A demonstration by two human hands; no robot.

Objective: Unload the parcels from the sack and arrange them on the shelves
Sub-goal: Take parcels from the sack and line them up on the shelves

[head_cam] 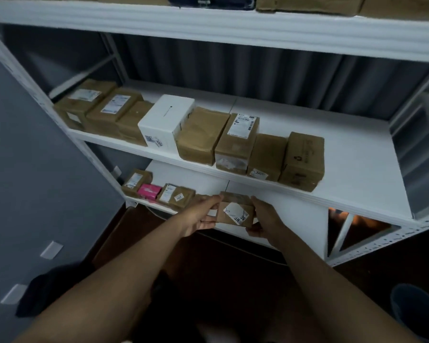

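Note:
A small brown parcel with a white label sits at the front edge of the lower shelf. My left hand grips its left side and my right hand grips its right side. To the left on the same shelf lie two brown parcels and a pink one. The middle shelf carries a row of several brown parcels and one white box. The sack is not in view.
The white metal rack has an upper shelf with more parcels at the frame's top. A grey wall stands to the left. The right half of the middle and lower shelves is bare. Dark floor lies below.

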